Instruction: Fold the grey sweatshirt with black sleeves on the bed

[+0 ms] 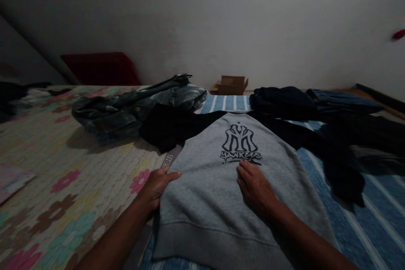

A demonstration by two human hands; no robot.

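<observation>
A grey sweatshirt point(205, 185) with black sleeves and a dark "Yankees" print lies spread out, front up, its neck away from me and its hem toward me. My left hand point(160, 185) holds its left side edge, thumb on top and the other fingers partly hidden at the edge. On the chest, just below the print, rests my right hand point(255, 185), its fingers slightly bent against the smooth cloth and gripping nothing visible. The left sleeve point(177, 124) is bunched outward, while the right sleeve point(335, 164) stretches across the blue striped cloth. A greyish strip with lettering point(169, 158) shows under the left side.
Crumpled denim point(126, 109) sits at the back left on a floral sheet point(104, 181). Folded dark clothes point(281, 99) lie at the back right on the blue striped cloth point(376, 215). An open cardboard box point(232, 85) and a red object point(101, 67) stand by the wall.
</observation>
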